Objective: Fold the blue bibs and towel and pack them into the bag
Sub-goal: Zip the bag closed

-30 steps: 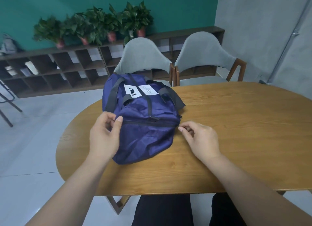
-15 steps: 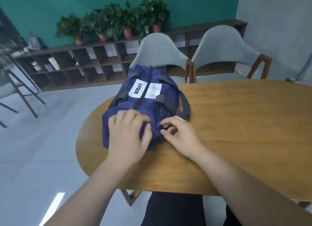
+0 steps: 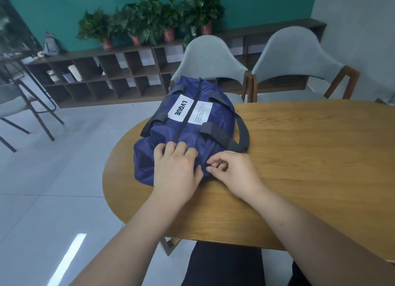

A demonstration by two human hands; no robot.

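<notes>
A navy blue duffel bag (image 3: 192, 127) with grey straps and a white LVQUE label lies on the left end of the wooden table (image 3: 299, 157), its zip running away from me and closed along the part I can see. My left hand (image 3: 176, 168) lies on the bag's near end, its fingers curled into the fabric. Beside it, my right hand (image 3: 233, 168) pinches the small black zip pull at the bag's near right corner. No bibs or towel are in sight.
Two grey chairs (image 3: 213, 61) (image 3: 297, 59) stand at the table's far side. A low wooden shelf (image 3: 106, 76) with potted plants (image 3: 149, 22) runs along the teal wall. Another chair (image 3: 19, 101) stands on the tiled floor at left.
The bag has been turned so that its zip points away from me. My left hand moved from the bag's left side onto its near end, and both hands came close together.
</notes>
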